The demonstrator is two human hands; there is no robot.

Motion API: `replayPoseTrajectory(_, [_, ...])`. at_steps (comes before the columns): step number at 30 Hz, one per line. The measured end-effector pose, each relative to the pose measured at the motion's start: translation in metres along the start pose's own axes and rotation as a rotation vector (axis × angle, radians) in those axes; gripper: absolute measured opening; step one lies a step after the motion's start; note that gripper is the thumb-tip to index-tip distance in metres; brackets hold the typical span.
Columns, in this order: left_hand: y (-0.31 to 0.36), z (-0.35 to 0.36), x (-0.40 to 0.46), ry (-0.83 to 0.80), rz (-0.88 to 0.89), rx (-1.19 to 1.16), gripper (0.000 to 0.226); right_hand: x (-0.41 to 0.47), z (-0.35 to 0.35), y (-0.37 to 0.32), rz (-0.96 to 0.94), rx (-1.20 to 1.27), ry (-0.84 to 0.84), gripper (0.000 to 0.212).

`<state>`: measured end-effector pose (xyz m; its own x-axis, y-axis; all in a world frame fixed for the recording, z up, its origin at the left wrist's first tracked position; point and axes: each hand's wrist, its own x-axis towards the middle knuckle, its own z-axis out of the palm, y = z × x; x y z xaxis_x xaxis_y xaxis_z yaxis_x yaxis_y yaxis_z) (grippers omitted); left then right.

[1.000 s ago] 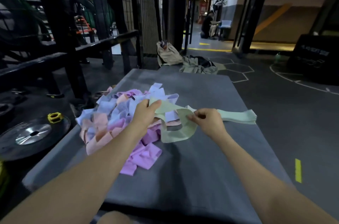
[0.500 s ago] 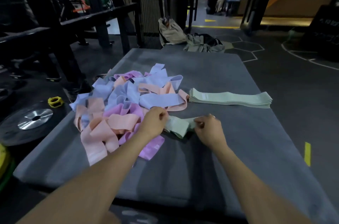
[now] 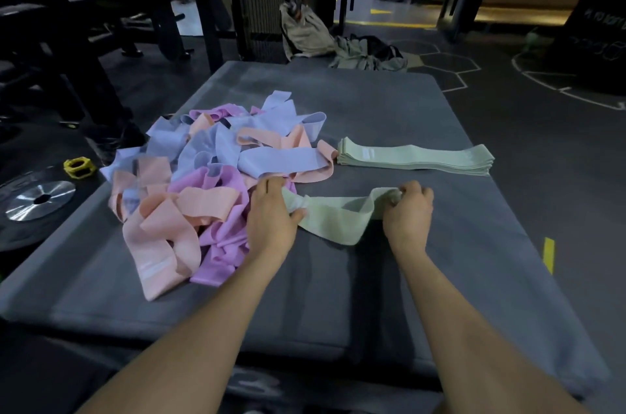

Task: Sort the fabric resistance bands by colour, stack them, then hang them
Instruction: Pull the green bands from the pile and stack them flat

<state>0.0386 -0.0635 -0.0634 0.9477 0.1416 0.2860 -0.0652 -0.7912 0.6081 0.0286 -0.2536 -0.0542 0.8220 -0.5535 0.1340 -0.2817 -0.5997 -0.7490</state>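
Since half a second ago the hands have drawn apart, and the green band (image 3: 338, 220) that was bunched small between them is now pulled out long across the bench (image 3: 389, 295). Left hand (image 3: 271, 217) pinches one end, thumb curled over the fabric right at the edge of the mixed pile (image 3: 210, 183); right hand (image 3: 408, 210) has its fingers curled round the other end, so each grip is clamped on the band. It sags in the middle with a twist near the right end and is not yet flat. Its long axis runs left to right, nearly parallel to the green stack (image 3: 415, 158), which lies just beyond it, farther from the person and shifted a little to the right. That is the relation the coming move turns on, I'd say: the band has to travel away from the body and slightly rightward to land on the stack, ends matched to ends. The right hand is nearer the stack's middle; the left sits near the stack's left end, close to where a peach band (image 3: 306, 173) curls out of the pile beside it. Lilac, blue and peach bands are all tangled in the pile, so sorting looks early, with only green stacked. The twist probably needs smoothing out before the band goes down.
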Motion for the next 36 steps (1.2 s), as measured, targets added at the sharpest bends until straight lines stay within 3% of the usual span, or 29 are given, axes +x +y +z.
replayPoseTrajectory(5, [-0.002, 0.001, 0.005, -0.119, -0.145, -0.017, 0.04, 0.008, -0.001, 0.013, 0.105, -0.038, -0.02, 0.017])
replayPoseTrajectory(10, [0.006, 0.0, 0.005, -0.12, -0.13, 0.175, 0.046, 0.008, -0.004, 0.011, 0.105, -0.02, -0.046, 0.017])
replayPoseTrajectory(14, [0.008, -0.001, 0.009, -0.221, -0.137, 0.193, 0.03, 0.005, -0.009, 0.012, 0.075, 0.019, -0.046, 0.012])
replayPoseTrajectory(18, [0.009, -0.003, 0.011, -0.299, -0.244, 0.086, 0.024, 0.003, -0.008, 0.017, 0.052, 0.067, -0.04, 0.027])
replayPoseTrajectory(22, [0.009, 0.001, 0.007, -0.205, -0.247, 0.045, 0.009, 0.003, -0.007, 0.02, 0.041, 0.053, -0.032, 0.031])
replayPoseTrajectory(27, [-0.004, 0.001, 0.001, 0.006, -0.152, -0.021, 0.018, 0.003, -0.005, 0.019, 0.044, 0.041, -0.032, 0.02])
replayPoseTrajectory(32, [-0.002, 0.0, 0.003, 0.081, -0.111, 0.128, 0.048, 0.004, -0.003, 0.021, 0.042, 0.064, -0.033, 0.021])
replayPoseTrajectory(36, [-0.003, 0.0, 0.005, 0.049, -0.152, 0.135, 0.053, 0.003, -0.002, 0.02, 0.035, 0.057, -0.039, 0.027])
